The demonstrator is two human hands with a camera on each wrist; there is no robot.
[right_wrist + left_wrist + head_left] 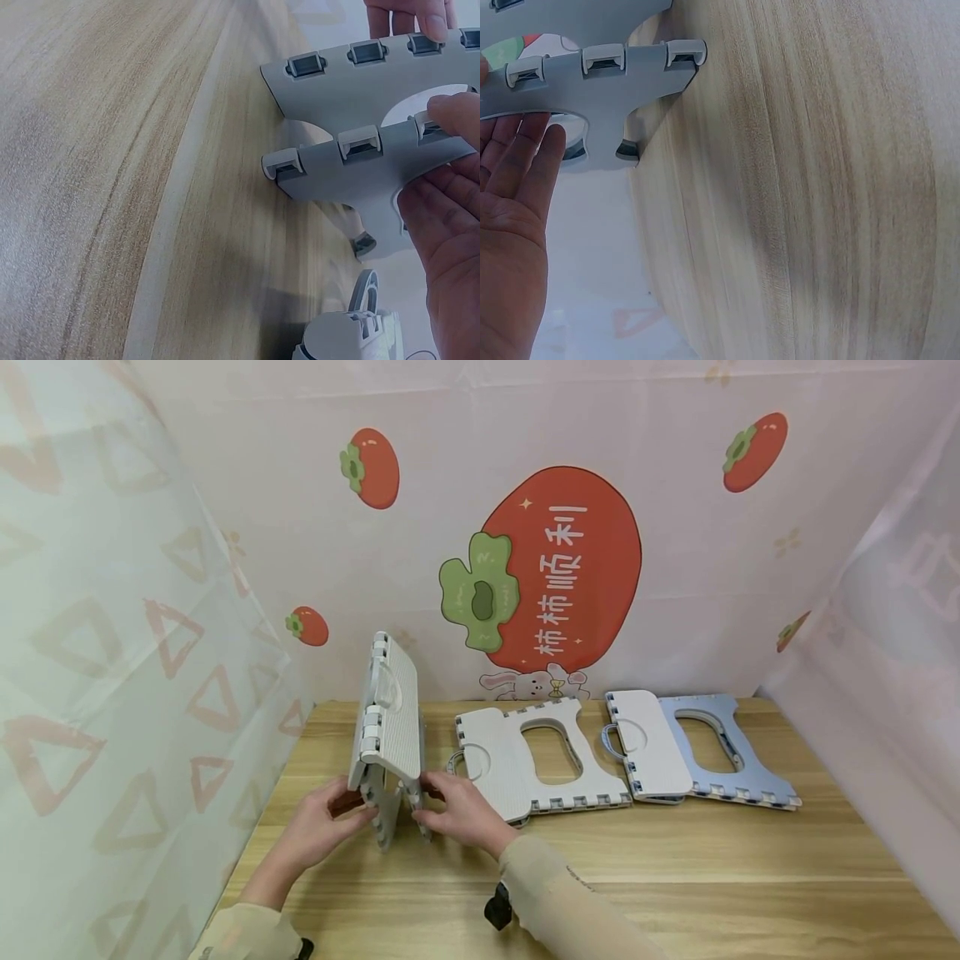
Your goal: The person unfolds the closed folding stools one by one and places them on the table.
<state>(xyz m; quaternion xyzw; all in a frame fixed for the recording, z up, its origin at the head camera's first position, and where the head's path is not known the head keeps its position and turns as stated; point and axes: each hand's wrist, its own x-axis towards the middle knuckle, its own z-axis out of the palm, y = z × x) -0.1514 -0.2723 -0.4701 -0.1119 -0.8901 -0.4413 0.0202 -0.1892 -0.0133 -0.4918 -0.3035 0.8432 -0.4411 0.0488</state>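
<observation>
A white-and-grey folding step stool (401, 714) stands partly folded at the left of the table, its two top halves sloping down from a raised middle. My left hand (318, 822) grips its left leg panel, with the thumb on the panel's edge in the right wrist view. On the other side my right hand (461, 810) holds the right leg panel (322, 169), thumb over the hinged edge and fingers reaching into the panel's opening. Between the two leg panels a narrow gap shows. In the left wrist view the left fingers (521, 150) reach behind the near leg panel (604, 94).
Right of the held stool lies a flattened white folding stool (498, 760). Farther right lies a flattened white-and-blue one (656, 747). All are on a wood-grain table (675, 885). A printed cloth (420, 543) hangs behind the table and along both sides.
</observation>
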